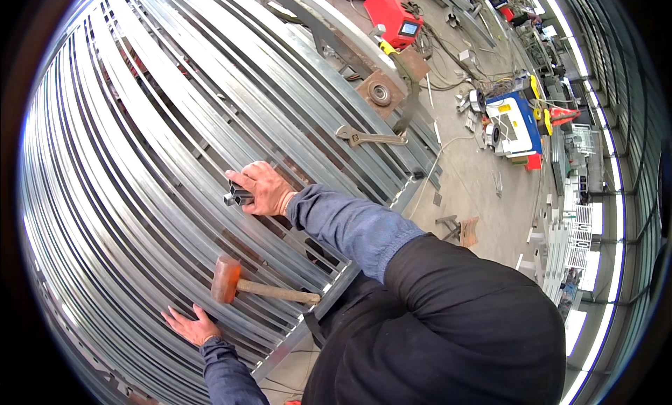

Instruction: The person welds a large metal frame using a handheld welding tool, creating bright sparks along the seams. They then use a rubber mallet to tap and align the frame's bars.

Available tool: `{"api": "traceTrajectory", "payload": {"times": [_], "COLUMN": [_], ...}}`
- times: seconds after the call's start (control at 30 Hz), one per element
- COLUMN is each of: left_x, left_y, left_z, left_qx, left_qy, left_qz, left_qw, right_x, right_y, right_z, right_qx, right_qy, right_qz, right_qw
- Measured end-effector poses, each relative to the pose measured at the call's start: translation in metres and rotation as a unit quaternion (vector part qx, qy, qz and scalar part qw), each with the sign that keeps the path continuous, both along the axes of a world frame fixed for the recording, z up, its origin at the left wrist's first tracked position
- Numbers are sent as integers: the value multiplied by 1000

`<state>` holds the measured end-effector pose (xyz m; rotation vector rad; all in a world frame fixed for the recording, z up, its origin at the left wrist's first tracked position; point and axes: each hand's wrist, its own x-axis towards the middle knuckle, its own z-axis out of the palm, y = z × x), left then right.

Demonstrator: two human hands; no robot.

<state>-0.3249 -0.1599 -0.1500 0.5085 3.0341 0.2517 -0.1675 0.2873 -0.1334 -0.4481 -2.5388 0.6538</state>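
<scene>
Over metal bars [178, 171], right hand [260, 188]: fingers grasp square tubes [239, 196]; left hand [193, 327]: fingers released, near orange-headed mallet [245, 286].

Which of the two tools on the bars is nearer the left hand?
The orange-headed mallet, close by the left hand; the adjustable wrench lies farther off, beyond the right hand.

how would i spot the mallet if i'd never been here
Find the wide spread of long silver bars. On it, close to the person's left hand, lies the mallet. Its chunky orange head and wooden handle set it apart from the grey wrench.
</scene>
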Motion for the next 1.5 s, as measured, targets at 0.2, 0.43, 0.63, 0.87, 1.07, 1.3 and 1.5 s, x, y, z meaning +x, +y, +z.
{"api": "traceTrajectory", "payload": {"times": [0.2,0.43,0.63,0.87,1.07,1.3,1.5], "left_x": [-2,-2,0,2,1,0,3], "left_y": [-6,-9,1,-6,-14,3,1], "left_z": [-9,-13,0,-5,-5,5,12], "left_qx": [-4,-1,2,15,-1,49,50], "left_qy": [28,30,3,-23,5,26,5], "left_qz": [-27,-31,-19,24,0,-4,27], "left_qw": [999,999,1000,999,1000,998,998], "right_x": [2,3,2,-3,-8,-11,-10], "right_y": [1,1,1,1,-1,-2,-5], "right_z": [1,-6,1,3,1,-15,-12], "right_qx": [20,20,7,16,34,43,35], "right_qy": [1,-18,4,5,-7,39,9], "right_qz": [-6,1,-2,5,13,4,24], "right_qw": [1000,1000,1000,1000,999,998,999]}}
